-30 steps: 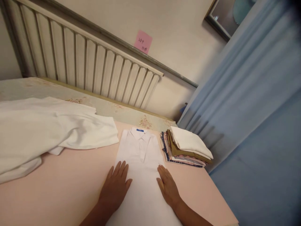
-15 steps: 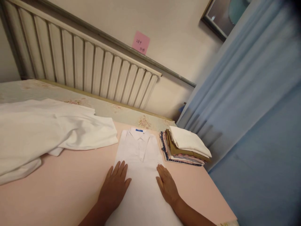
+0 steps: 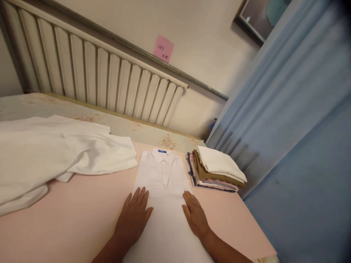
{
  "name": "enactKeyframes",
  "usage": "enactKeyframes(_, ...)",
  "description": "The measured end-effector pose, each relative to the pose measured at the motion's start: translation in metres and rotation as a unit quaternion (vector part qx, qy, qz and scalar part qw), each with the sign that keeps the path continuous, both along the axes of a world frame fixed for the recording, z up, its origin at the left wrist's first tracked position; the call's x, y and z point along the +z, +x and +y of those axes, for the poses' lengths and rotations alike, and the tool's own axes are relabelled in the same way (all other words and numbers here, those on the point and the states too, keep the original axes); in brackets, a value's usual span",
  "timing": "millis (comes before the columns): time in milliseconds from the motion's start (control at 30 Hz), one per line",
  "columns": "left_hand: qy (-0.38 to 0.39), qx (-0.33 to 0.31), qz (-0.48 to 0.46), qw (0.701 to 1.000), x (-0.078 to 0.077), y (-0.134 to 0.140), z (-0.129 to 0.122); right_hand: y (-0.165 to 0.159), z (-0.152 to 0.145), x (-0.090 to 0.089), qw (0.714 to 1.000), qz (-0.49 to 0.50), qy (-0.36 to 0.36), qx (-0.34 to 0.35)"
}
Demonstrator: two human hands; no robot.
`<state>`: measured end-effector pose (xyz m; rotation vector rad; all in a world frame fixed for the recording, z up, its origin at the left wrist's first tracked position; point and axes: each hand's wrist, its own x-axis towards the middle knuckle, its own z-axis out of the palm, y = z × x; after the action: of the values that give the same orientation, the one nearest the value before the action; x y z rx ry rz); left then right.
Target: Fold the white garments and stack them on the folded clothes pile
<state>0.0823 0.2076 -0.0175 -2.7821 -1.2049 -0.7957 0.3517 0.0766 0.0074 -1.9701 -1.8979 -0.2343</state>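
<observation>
A white collared shirt lies flat and narrow before me, its collar at the far end with a blue label inside the neck. Its lower end runs out of view at the bottom. My left hand rests flat on the shirt's left edge, fingers stretched out. On the right edge lies my right hand, also open, with its fingers close together and the thumb apart. Neither hand grips the cloth.
Left of the shirt spreads a loose white garment. A stack of folded clothes stands at the right, near a blue curtain. Pink cloth covers the table. Behind it are a radiator and a pink note.
</observation>
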Motion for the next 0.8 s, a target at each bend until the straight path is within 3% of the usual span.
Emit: enactKeyframes(800,-0.007,0.000,0.005,1.000,-0.0006,-0.0005,0.0010,-0.0019,-0.0003,0.0025,1.000,0.006,-0.003,-0.009)
